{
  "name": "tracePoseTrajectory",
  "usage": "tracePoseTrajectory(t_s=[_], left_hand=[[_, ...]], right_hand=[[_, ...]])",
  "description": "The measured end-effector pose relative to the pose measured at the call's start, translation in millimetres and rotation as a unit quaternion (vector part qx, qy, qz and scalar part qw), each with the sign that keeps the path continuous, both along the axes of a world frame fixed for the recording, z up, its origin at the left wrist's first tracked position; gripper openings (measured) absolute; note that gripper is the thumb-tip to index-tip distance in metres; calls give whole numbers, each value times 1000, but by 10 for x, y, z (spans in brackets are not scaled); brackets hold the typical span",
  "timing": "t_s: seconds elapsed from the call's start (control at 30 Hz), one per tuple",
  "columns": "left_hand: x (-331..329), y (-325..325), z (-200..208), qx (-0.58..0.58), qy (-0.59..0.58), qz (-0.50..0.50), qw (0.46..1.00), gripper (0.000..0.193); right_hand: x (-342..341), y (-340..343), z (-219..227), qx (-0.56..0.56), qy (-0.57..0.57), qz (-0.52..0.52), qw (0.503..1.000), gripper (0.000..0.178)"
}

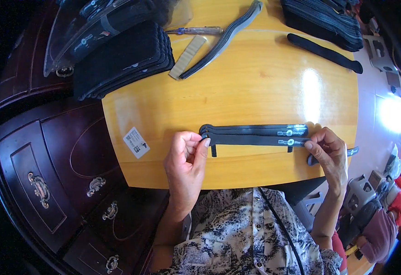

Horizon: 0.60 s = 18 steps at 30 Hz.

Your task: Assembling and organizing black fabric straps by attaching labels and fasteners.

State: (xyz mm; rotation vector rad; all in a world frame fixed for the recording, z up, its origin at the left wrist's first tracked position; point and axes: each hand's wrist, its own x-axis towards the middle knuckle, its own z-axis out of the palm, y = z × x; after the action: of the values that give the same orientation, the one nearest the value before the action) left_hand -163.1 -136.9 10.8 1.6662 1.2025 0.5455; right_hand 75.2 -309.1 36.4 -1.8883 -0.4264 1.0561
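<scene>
A flat black hook-and-loop strap (251,140) with white print is stretched level near the table's front edge. My left hand (184,158) pinches its rounded left end between thumb and fingers. At the other end, the thumb and fingers of my right hand (328,153) close on the strap. Just behind it lie several matching black straps (255,130), overlapping and roughly parallel. Two short dark tabs (214,151) stick out below the held strap. Another black strap end (353,151) shows beside my right wrist, partly hidden by it.
On the yellow wooden table (237,96), black strap stacks (122,64) sit back left and back right (322,25). A single black strap (324,52), a grey-black strap bundle (228,41), a tan strip (187,57), a screwdriver (196,30) and a white label (136,142) lie there too.
</scene>
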Motion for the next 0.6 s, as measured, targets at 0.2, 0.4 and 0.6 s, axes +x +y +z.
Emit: tracePoseTrajectory(t_s=[0.2, 0.4, 0.6], left_hand=[[4, 6, -6, 1, 16, -2, 1000, 17], [53, 16, 22, -8, 29, -9, 999, 16], [93, -1, 35, -32, 42, -4, 999, 14]], right_hand=[[-9, 11, -16, -4, -16, 3, 1000, 18], [-11, 40, 1, -15, -30, 1, 999, 19], [-23, 42, 4, -18, -58, -1, 998, 17]])
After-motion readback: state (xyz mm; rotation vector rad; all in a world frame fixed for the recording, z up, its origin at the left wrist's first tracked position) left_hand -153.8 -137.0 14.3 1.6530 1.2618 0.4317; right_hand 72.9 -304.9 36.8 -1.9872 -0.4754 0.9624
